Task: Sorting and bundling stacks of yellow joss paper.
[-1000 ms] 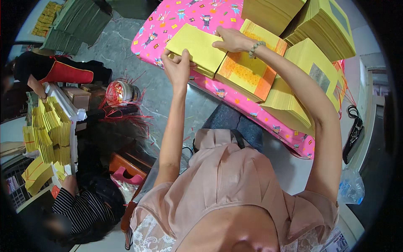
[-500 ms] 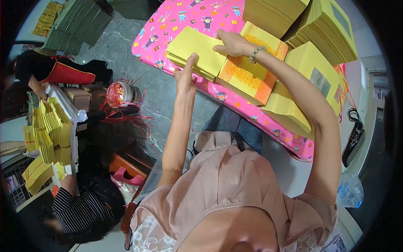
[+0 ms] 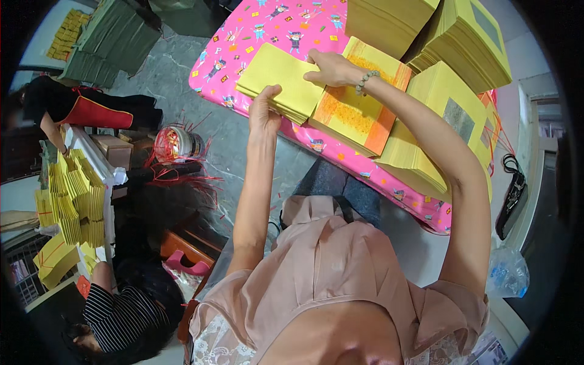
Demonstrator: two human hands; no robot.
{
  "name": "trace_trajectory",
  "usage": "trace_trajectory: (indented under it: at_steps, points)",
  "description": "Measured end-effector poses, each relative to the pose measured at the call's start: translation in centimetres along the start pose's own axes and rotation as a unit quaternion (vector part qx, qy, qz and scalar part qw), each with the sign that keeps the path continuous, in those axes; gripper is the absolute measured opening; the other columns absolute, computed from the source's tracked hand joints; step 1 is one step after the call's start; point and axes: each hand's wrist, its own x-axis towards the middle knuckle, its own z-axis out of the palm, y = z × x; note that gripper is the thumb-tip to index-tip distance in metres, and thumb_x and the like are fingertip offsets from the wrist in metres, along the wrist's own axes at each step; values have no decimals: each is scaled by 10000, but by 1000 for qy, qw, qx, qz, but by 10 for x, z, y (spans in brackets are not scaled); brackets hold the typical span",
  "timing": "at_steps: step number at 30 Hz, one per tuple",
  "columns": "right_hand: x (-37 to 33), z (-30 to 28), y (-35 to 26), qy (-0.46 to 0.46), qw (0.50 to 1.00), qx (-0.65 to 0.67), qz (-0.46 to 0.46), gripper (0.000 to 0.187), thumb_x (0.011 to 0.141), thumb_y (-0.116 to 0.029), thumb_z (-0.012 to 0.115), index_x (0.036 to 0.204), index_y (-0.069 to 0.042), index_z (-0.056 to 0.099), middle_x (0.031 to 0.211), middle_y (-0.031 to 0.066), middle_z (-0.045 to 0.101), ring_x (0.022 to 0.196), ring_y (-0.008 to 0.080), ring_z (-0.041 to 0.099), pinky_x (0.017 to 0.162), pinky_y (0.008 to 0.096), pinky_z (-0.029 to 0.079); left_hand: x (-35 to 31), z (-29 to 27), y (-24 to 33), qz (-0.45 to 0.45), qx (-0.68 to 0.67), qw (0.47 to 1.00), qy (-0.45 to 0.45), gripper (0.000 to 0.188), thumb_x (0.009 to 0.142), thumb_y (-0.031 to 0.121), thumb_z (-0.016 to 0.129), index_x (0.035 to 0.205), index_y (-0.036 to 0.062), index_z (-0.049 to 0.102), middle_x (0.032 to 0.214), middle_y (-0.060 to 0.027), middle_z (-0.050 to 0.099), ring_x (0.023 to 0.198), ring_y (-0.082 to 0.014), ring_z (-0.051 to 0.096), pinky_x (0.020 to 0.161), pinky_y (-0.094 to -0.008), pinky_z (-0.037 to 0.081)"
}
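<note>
Paper stack (image 3: 280, 70) lies on the pink-covered desk (image 3: 246, 45) between the hands: left hand (image 3: 264, 114) at its near edge, fingers curled, hold unclear; right hand (image 3: 334, 68) at its right end, fingers loosely spread. Left hand has moved rightward from the left corner.

Matt paper stack (image 3: 277, 67), glossy tablecloth (image 3: 316, 24)

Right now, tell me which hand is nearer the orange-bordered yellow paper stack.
Right: the right hand is over the left edge of the orange-bordered stack; the left hand is farther left, at the plain yellow paper stack.
</note>
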Motion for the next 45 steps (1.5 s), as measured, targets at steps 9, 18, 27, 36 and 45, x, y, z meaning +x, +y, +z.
trace_trajectory:
  at_steps: [9,18,27,36,45]
  points:
    - [-29,-44,-24,23,999,42,-16,533,853,-398,676,1137,1,467,958,182,615,877,306,615,762,417,477,-42,28,22,236,81,965,-83,536,707,-57,700,1176,-11,445,1092,-111,582,988,-226,611,862,-348,511]
    - [-145,-89,-58,180,961,148,-149,661,882,-230,679,1419,-45,342,1322,193,501,1216,319,491,1035,402,387,-135,78,27,403,243,851,-234,756,713,-64,687,1289,51,212,1227,-131,455,1136,-234,519,950,-363,450]
    - [-278,-87,-38,341,930,88,-104,548,878,-66,663,1370,-7,428,1419,182,445,1308,344,432,1066,405,358,-175,123,-2,595,367,598,-392,941,667,67,811,1380,28,197,1307,-136,365,1216,-243,422,1037,-359,332]
    - [-412,-58,-29,422,899,118,25,480,848,-16,675,1296,15,506,1346,170,508,1275,305,457,1068,382,347,-227,169,-75,494,243,592,-588,884,707,77,688,1408,2,155,1330,-144,347,1242,-249,386,1076,-363,278]
    - [-528,37,10,480,819,271,157,1040,685,-59,848,1499,-27,202,1387,98,489,1237,165,480,1055,318,389,-280,161,-165,248,232,609,-717,894,705,101,753,1405,-9,207,1290,-128,352,1228,-248,376,1060,-344,285]
